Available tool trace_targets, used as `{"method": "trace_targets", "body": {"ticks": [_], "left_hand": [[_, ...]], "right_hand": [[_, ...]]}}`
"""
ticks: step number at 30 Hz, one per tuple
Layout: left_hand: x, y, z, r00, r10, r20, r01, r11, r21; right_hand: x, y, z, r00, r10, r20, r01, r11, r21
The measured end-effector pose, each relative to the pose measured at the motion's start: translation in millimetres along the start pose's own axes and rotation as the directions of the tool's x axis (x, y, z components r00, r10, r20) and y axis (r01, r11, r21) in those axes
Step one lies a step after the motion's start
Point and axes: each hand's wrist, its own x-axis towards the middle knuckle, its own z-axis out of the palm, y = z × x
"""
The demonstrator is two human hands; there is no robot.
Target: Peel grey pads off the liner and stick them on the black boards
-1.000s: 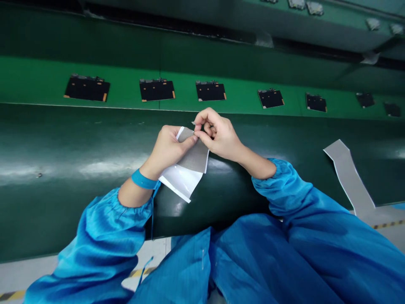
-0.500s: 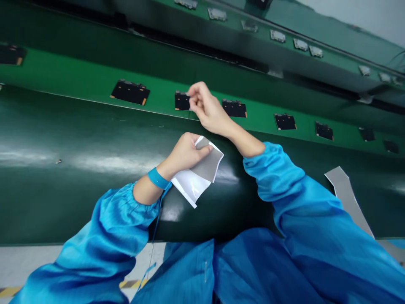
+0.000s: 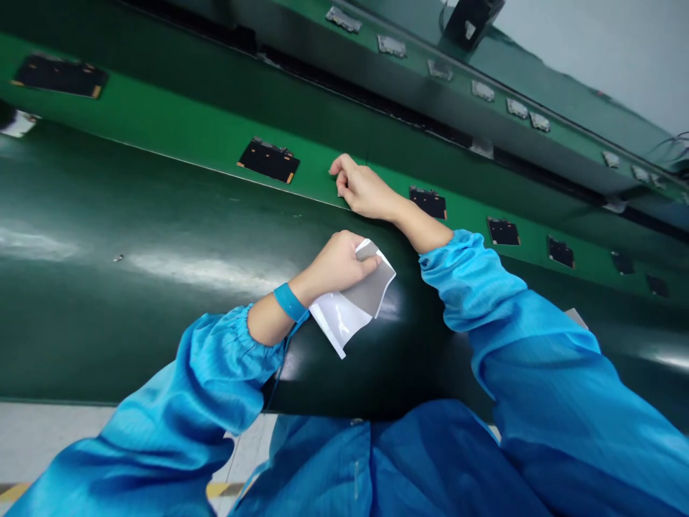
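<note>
Left hand [image 3: 344, 263] pinches grey sheet [image 3: 368, 293]; right hand [image 3: 367, 191] curled, contents unclear. Sheet likely light, flexible, creasable; grip at edges.

1. The right hand [image 3: 366, 190], a second ago pinching at the edge of the folded sheet [image 3: 371, 280], is now well apart from it, over the bright green band [image 3: 188, 136].
2. A board that showed beside those fingers half a second ago is out of sight, probably behind the hand.
3. The right sleeve [image 3: 538, 345] now hides all but a corner of the long paper [image 3: 575, 316].
4. More of the black box [image 3: 474, 21] shows at top.
</note>
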Motion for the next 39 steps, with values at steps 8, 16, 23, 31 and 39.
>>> {"method": "trace_targets", "body": {"ticks": [8, 16, 23, 31, 39], "left_hand": [[0, 0, -0.5, 1.0, 0.007, 0.001, -0.007, 1.0, -0.004], [1, -2, 0.6, 1.0, 0.013, -0.005, -0.013, 1.0, -0.007], [1, -3, 0.5, 1.0, 0.009, 0.011, -0.009, 1.0, -0.006], [0, -4, 1.9, 1.0, 0.002, 0.007, -0.002, 1.0, -0.008], [-1, -4, 1.4, 1.0, 0.015, 0.013, -0.016, 1.0, 0.025]], "right_hand": [[-15, 5, -1, 0.998, 0.05, -0.044, -0.052, 0.998, -0.043], [-31, 7, -10, 0.996, 0.084, -0.03, -0.086, 0.99, -0.11], [-43, 2, -10, 0.982, 0.191, -0.008, -0.187, 0.95, -0.25], [-38, 18, -39, 0.946, 0.255, -0.199, -0.286, 0.946, -0.149], [60, -57, 6, 0.944, 0.329, 0.017, -0.315, 0.887, 0.339]]}}
